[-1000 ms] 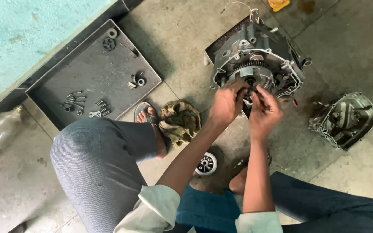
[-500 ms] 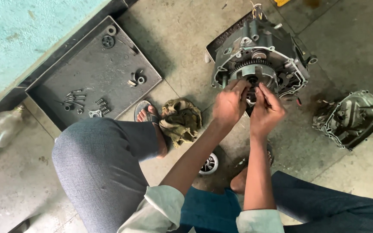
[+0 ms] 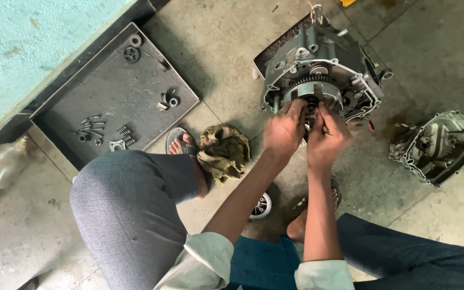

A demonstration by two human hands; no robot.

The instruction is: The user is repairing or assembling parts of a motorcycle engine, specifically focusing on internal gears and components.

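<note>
A person crouched on a concrete floor point(image 3: 420, 225) worked with both bare hands at the open side of a motorcycle engine block point(image 3: 320, 80), which stood on the floor just ahead of the knees. The left hand point(image 3: 284, 130) and the right hand point(image 3: 326, 135) met side by side at the centre of the toothed ring gear point(image 3: 310, 83), fingertips pressed in on a small part at its hub; each grip was curled tight around that part, though the part itself was hidden behind the fingers and could not be made out. To the right of the block, well apart from it, lay a detached engine cover point(image 3: 437, 146) with its hollow side up. To the left, a flat dark metal tray point(image 3: 116, 91) rested against the foot of a turquoise wall point(image 3: 22, 48) and carried 2 small gears, a cluster of bolts point(image 3: 89, 126) and short springs point(image 3: 124, 133). A crumpled olive rag point(image 3: 223, 153) sat beside the person's sandalled foot point(image 3: 181, 144), and a small round metal piece point(image 3: 261, 207) lay on the floor under the left forearm. A clear plastic bottle point(image 3: 1, 166) lay at the far left edge.
</note>
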